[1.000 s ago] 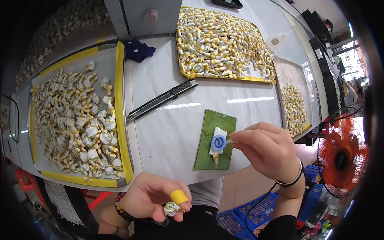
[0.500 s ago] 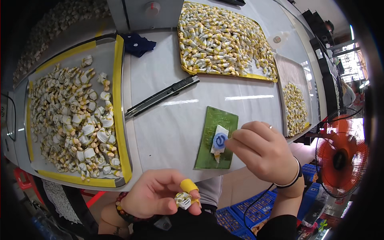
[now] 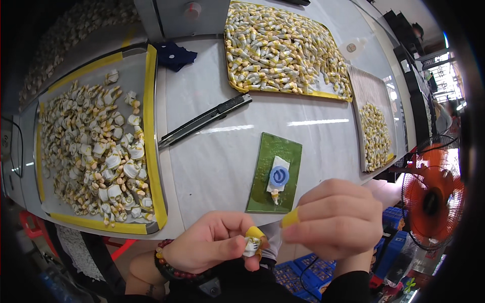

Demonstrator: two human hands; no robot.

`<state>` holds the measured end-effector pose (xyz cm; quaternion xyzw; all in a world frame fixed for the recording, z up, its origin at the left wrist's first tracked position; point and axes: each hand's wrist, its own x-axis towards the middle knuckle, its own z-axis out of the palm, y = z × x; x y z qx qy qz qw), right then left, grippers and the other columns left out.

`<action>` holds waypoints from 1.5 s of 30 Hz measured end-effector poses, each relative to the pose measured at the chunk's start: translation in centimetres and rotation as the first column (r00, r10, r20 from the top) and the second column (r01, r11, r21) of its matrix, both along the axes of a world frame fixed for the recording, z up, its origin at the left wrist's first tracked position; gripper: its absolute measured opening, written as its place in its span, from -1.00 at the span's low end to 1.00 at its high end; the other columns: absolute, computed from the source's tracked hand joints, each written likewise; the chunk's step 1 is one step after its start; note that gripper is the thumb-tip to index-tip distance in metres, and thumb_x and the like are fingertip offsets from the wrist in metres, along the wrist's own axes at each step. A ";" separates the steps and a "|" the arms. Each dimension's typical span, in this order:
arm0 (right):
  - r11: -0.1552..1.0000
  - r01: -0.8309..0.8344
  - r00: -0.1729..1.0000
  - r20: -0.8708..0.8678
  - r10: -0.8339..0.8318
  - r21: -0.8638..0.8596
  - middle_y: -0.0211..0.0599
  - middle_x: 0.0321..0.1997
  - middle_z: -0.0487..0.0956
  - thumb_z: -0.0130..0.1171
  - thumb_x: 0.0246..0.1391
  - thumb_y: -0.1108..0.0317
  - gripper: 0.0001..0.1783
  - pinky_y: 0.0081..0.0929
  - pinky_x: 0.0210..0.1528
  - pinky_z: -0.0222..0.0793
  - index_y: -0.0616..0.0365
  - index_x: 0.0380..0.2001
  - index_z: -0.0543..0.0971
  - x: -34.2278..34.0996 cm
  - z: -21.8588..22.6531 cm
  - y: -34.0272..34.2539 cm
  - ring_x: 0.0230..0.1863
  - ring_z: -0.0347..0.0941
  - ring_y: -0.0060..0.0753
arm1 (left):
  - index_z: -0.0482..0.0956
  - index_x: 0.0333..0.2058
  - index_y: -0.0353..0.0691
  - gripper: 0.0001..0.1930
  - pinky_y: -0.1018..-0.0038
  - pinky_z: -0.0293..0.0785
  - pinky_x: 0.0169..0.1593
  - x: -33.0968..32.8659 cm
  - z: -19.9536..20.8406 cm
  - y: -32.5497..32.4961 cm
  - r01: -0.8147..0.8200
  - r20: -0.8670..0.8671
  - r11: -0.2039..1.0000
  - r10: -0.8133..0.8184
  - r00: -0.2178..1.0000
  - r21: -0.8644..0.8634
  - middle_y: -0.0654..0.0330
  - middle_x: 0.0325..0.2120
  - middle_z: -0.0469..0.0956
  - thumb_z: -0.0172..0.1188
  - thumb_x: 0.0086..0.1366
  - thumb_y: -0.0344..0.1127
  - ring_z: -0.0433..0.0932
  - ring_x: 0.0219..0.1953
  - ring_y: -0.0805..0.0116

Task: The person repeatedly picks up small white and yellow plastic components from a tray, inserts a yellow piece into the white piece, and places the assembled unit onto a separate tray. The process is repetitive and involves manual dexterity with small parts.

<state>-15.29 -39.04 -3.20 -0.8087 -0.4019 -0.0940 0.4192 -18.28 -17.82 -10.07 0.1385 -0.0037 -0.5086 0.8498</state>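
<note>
My left hand pinches a small white figurine piece with dark stripes between thumb and fingers, and a yellow cover wraps one fingertip. Close by on the right, my right hand is closed, fingers curled together, with a yellow cover on a fingertip; whatever it may hold is hidden. Beyond the hands, a green rectangular slab lies on the table. On it rests a white pad with a round blue piece on top, and a little white-and-tan part at its near end.
A yellow-taped tray of white figurine pieces stands left. Another tray full of small limb-like parts is at the back, with a smaller tray right of it. A utility knife lies mid-table. An orange fan stands far right.
My right hand has moved from the blue piece on the slab down toward my left hand. My left hand, still pinching the figurine piece, has shifted slightly right.
</note>
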 end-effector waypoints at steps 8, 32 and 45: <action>0.996 -0.074 0.994 0.079 0.070 0.049 -0.31 -0.50 0.54 0.28 -0.33 0.50 -0.83 -0.62 -0.55 0.40 0.20 -0.51 0.59 0.3 -1.0 1.5 -0.53 0.48 -0.40 | 0.41 -0.19 -0.37 -0.64 0.58 0.37 -0.16 0.1 -0.1 -0.3 0.111 -0.064 0.989 -0.118 0.991 -0.092 0.23 -0.33 0.47 0.14 0.23 -0.15 0.47 -0.32 0.51; 0.998 0.052 0.989 -0.138 -0.048 0.022 -0.27 -0.43 0.59 0.24 -0.26 0.50 -0.90 -0.60 -0.48 0.40 0.18 -0.54 0.62 -1.9 0.9 0.6 -0.47 0.49 -0.39 | 0.50 -0.34 -0.40 -0.65 0.47 0.40 -0.31 -0.1 1.2 -0.6 -0.600 0.832 0.767 0.167 0.529 0.228 0.04 -0.42 0.54 0.42 -0.08 -0.38 0.52 -0.35 0.30; 0.990 0.012 0.996 0.089 0.000 -0.141 -0.34 -0.38 0.56 0.27 -0.21 0.44 -0.87 -0.54 -0.37 0.35 0.11 -0.47 0.60 -2.6 1.7 -1.3 -0.39 0.45 -0.43 | 0.56 -0.36 -0.39 -0.71 0.47 0.44 -0.38 0.2 1.6 -1.8 -0.660 0.878 0.730 0.185 0.441 0.178 0.07 -0.51 0.56 0.40 -0.12 -0.51 0.54 -0.46 0.29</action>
